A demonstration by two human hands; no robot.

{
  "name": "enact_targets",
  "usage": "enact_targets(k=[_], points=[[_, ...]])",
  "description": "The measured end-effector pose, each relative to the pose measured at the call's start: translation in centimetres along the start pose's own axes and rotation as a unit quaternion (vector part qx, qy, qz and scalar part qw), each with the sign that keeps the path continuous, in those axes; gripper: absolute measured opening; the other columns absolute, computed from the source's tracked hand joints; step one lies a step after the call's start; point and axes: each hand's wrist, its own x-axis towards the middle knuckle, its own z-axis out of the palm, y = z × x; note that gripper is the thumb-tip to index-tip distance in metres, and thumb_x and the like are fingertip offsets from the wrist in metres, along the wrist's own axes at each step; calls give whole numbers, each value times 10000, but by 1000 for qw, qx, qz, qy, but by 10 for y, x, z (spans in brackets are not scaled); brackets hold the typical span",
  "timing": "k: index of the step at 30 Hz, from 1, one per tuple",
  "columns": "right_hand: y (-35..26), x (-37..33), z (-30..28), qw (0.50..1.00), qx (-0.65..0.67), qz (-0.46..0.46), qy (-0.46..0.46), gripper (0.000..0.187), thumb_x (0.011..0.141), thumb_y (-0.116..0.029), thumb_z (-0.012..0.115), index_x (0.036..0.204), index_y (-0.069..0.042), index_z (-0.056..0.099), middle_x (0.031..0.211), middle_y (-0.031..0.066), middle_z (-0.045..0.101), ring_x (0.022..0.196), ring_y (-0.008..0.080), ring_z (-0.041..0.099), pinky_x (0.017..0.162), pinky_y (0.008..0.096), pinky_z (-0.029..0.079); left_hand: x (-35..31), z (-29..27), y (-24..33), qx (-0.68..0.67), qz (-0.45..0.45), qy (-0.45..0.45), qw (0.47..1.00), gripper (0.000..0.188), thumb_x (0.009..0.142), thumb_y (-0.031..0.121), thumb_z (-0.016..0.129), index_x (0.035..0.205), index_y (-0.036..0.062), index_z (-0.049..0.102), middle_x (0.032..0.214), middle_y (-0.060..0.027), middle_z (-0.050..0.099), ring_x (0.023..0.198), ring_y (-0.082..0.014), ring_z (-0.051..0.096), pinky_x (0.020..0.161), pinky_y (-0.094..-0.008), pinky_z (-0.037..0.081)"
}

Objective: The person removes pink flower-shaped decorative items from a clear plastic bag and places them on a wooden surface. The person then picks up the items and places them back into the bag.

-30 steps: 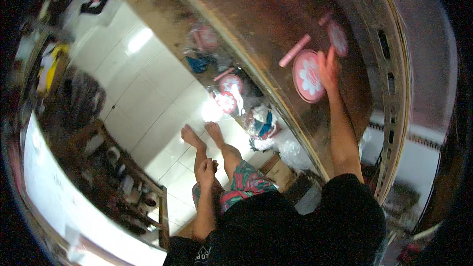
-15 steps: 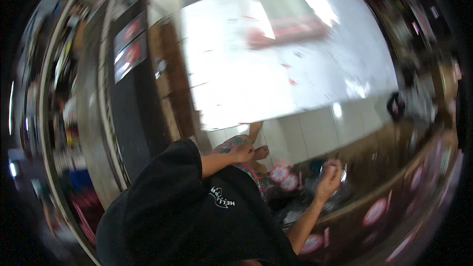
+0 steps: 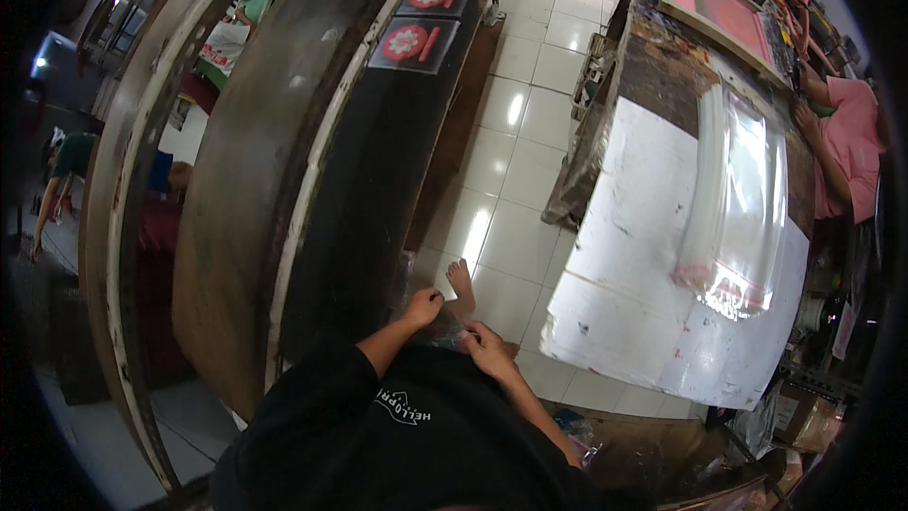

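Note:
In front of my black shirt, my left hand (image 3: 424, 306) is closed with its fingers curled, close to the edge of the black bench (image 3: 345, 199). My right hand (image 3: 488, 350) is just to its right and nearer my body, its fingertips pinched together. What either hand holds, if anything, is too small and unclear to name. Some see-through, shiny material (image 3: 405, 276) shows beside my left hand at the bench edge. Patterned shorts and a bare foot (image 3: 461, 282) show below and beyond my hands.
Two dark sheets with red flower prints (image 3: 409, 44) lie on the bench's far end. At right, a worktable carries a white board (image 3: 615, 265), a stack of clear plastic bags (image 3: 742, 199) and a pink-meshed frame (image 3: 719, 14). People work at far right and left. Tiled floor (image 3: 501, 156) separates bench and table.
The view has turned, so the bench and its prints lie ahead and the white board is at my right. My right hand has come in from the right, close to my left hand.

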Motion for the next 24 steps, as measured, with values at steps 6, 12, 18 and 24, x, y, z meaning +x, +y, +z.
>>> enact_targets(k=[6,12,18,24], points=[[-91,146,28,994,99,-55,-12,321,915,-197,546,1160,11,540,960,73,616,851,130,595,743,261,491,87,-70,-11,-59,-1,47,997,300,847,287,534,1001,57,650,951,-149,662,911,-311,627,797,-378,469],[-168,317,-19,948,317,5,22,359,927,-217,532,1192,23,490,1000,90,590,878,156,599,766,264,500,202,-141,51,-160,-25,80,984,319,853,287,542,1042,46,631,982,-167,649,937,-306,617,818,-360,459],[-197,458,-74,951,297,52,63,356,931,-256,517,1161,15,504,1003,88,590,907,166,600,789,282,497,359,-202,128,-90,42,172,980,343,831,240,570,1090,15,594,1099,-216,594,1031,-348,565,889,-393,431],[-156,550,-89,930,350,100,44,352,934,-255,512,1172,3,491,1012,84,586,911,177,600,795,288,493,540,-242,162,103,129,344,924,640,802,285,624,1287,-59,389,1379,-261,336,1278,-398,318,1055,-444,268]])
